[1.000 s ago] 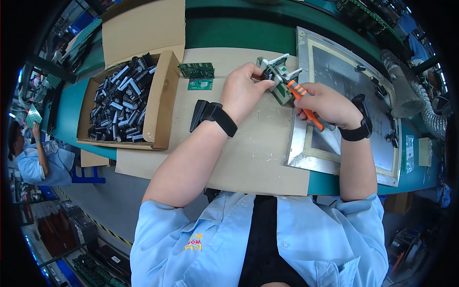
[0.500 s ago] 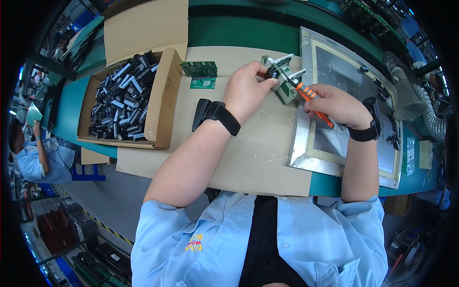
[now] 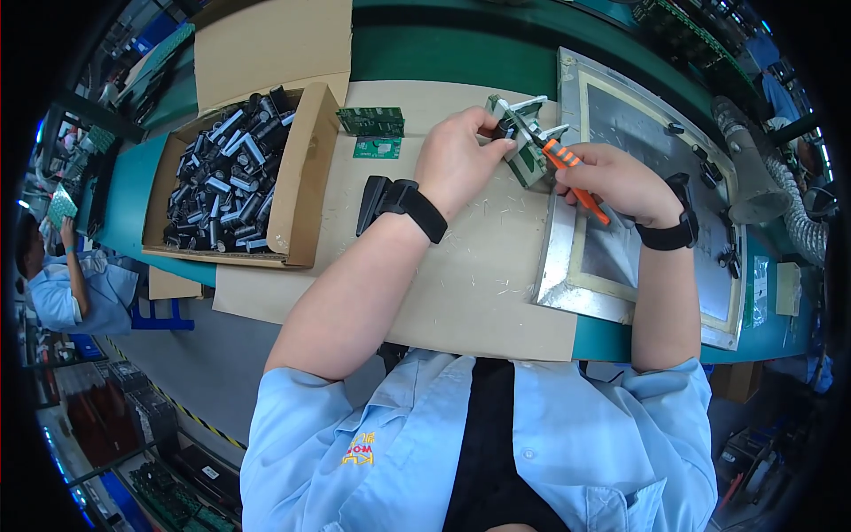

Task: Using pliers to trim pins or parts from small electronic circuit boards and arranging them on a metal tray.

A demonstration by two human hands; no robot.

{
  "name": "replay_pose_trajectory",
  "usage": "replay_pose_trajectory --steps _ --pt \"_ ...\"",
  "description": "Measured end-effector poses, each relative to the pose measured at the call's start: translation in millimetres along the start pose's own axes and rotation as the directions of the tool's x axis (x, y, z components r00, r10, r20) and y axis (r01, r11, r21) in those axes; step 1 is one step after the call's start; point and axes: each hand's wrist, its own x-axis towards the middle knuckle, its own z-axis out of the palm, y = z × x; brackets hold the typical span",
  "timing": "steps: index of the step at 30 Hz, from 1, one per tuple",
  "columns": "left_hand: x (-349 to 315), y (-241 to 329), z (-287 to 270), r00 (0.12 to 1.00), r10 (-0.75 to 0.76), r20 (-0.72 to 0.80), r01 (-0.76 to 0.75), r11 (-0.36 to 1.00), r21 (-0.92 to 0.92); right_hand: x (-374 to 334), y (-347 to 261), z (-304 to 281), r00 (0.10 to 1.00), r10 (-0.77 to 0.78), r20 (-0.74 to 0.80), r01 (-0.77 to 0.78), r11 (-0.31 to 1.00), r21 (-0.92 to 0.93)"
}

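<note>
My left hand (image 3: 462, 160) is closed, thumb and fingertips pinching a green circuit board (image 3: 529, 164) by a dark part at its left side. Pale upright pieces stick out from the board's top and right. In my right hand (image 3: 618, 182) are orange-handled cutting pliers (image 3: 585, 197), their head against the board's right side; the jaw tips are hard to make out. To the left of my left hand, another green circuit board (image 3: 377, 148) lies flat, with a second board (image 3: 372, 121) standing upright behind it.
An open cardboard box (image 3: 300, 177) full of black cylindrical capacitors (image 3: 232, 177) stands at left. Cut wire bits (image 3: 510, 284) are scattered over the brown cardboard sheet (image 3: 461, 310). A metal-framed panel (image 3: 612, 306) lies at right, near a flexible duct (image 3: 793, 208). Another person (image 3: 80, 284) sits far left.
The pliers and my right hand have shifted slightly up and left against the board. My left hand keeps its hold. The whole view has moved a little.
</note>
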Motion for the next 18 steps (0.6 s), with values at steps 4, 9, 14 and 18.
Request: replay_pose_trajectory --steps 4,9,14,18 --pt "-0.3 -0.1 -0.8 1.0 0.011 -0.008 -0.011 1.0 0.01 2.2 -3.4 -2.5 1.0 0.008 0.029 -0.008 1.0 -0.009" --pt "0.2 -1.7 -0.4 1.0 0.013 -0.013 -0.012 1.0 0.011 2.9 -4.9 1.2 0.999 0.039 0.002 -0.039 0.997 -0.064" --pt "-0.1 -2.8 -0.9 0.999 0.04 -0.024 -0.039 0.999 0.016 -0.3 -10.2 8.4 0.999 0.037 -0.022 -0.038 0.997 -0.068" --pt "-1.0 -3.0 -1.7 0.999 0.05 -0.007 -0.05 0.999 0.012 -0.7 -10.1 11.3 0.998 0.042 -0.05 -0.046 0.995 -0.084"
